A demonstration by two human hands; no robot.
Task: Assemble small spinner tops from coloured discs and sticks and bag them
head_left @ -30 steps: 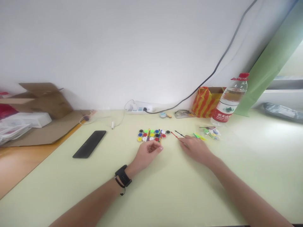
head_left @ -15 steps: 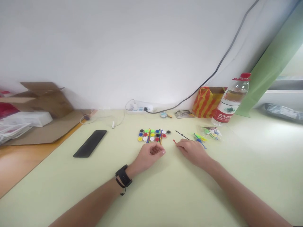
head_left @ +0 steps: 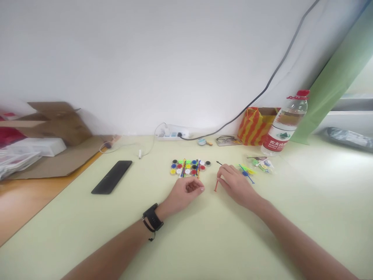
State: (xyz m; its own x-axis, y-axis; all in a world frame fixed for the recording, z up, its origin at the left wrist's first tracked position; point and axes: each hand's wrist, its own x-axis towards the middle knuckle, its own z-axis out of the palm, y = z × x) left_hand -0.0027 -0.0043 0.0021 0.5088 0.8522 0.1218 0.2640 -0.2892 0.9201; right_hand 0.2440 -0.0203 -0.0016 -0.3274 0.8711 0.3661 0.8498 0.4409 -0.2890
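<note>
My right hand [head_left: 236,186] pinches a red plastic stick [head_left: 216,186] with a flared end, which points down toward the table. Just beyond those fingers lies a black stick [head_left: 219,163], partly hidden by the hand. My left hand [head_left: 186,192] rests on the table, loosely curled, thumb and fingertips together, and nothing shows in it. Directly past it are rows of small coloured round discs [head_left: 173,171], with several coloured sticks [head_left: 183,167] laid across them in two bundles. Yellow and blue plastic pieces [head_left: 247,172] lie to the right of my right hand.
A clear bag of small parts [head_left: 264,165] lies near the water bottle [head_left: 279,130] and striped bag [head_left: 253,126]. A black phone [head_left: 112,177] lies at left, beyond it a cardboard box [head_left: 62,122]. A power strip [head_left: 169,135] sits against the wall.
The red stick has turned in my right hand: its flared end pointed up and left, now it points down. My right fingers have risen slightly, covering more of the black stick. My left hand stays put.
</note>
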